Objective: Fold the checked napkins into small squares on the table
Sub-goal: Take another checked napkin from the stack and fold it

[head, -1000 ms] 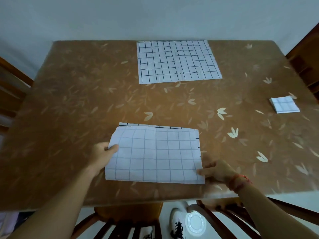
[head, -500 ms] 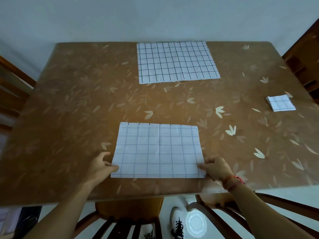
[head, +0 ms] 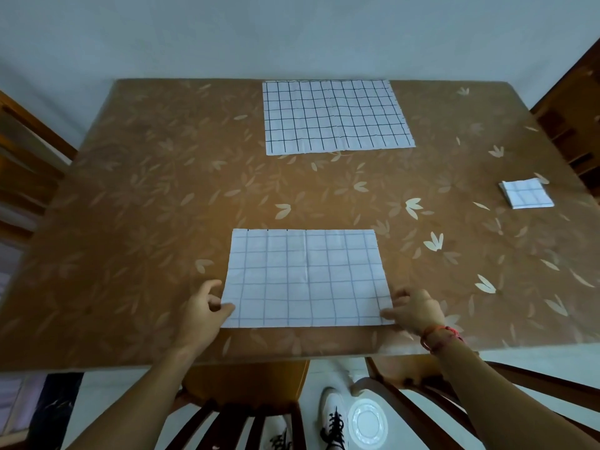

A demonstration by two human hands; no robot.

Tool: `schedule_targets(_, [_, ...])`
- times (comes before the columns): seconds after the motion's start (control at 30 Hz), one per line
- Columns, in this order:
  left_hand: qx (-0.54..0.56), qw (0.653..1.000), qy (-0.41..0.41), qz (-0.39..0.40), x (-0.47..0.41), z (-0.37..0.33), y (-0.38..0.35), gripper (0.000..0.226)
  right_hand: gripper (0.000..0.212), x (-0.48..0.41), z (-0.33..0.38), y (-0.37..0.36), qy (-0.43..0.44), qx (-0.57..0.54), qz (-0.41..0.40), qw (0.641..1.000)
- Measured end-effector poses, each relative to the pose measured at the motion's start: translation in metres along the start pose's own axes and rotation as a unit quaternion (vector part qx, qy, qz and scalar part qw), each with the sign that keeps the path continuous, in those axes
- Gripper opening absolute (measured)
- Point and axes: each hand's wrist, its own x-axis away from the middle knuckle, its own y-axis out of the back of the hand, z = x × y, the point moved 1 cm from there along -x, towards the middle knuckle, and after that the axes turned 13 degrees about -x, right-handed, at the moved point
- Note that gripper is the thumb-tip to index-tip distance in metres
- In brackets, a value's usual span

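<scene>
A half-folded checked napkin (head: 306,279) lies flat near the table's front edge, with a crease down its middle. My left hand (head: 201,315) pinches its near left corner, thumb on top of the cloth. My right hand (head: 415,311), with a red band at the wrist, pinches the near right corner. An unfolded checked napkin (head: 336,116) lies spread out at the far edge. A small folded square napkin (head: 527,193) sits at the right side.
The brown table (head: 130,206) has a leaf-pattern cover. Wooden chairs stand at the left (head: 22,164), at the right (head: 574,125) and below the front edge (head: 243,414). A shoe (head: 332,420) and a white plate (head: 368,420) are on the floor.
The half-folded napkin has been laid flat with its edges lined up. Both hands slid down its sides to the near corners.
</scene>
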Motion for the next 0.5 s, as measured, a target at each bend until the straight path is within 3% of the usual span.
schedule_targets(0.1, [-0.033, 0.999, -0.007, -0.040, -0.002, 0.004, -0.001, 0.048, 0.035, 0.007, 0.005, 0.002, 0.034, 0.061, -0.041, 0.997])
schedule_targets(0.2, [-0.094, 0.985, -0.094, -0.106, -0.003, 0.010, -0.012, 0.040, 0.034, 0.022, 0.014, -0.004, 0.106, 0.161, -0.089, 0.977])
schedule_targets(0.33, [-0.155, 0.962, -0.224, -0.026, 0.023, -0.007, -0.048, 0.042, 0.049, 0.040, 0.018, -0.039, 0.234, 0.229, -0.061, 0.943])
schedule_targets(0.5, [-0.240, 0.904, -0.353, -0.023, 0.060, -0.027, -0.090, 0.046, 0.059, 0.064, 0.005, -0.092, 0.403, 0.282, 0.000, 0.871])
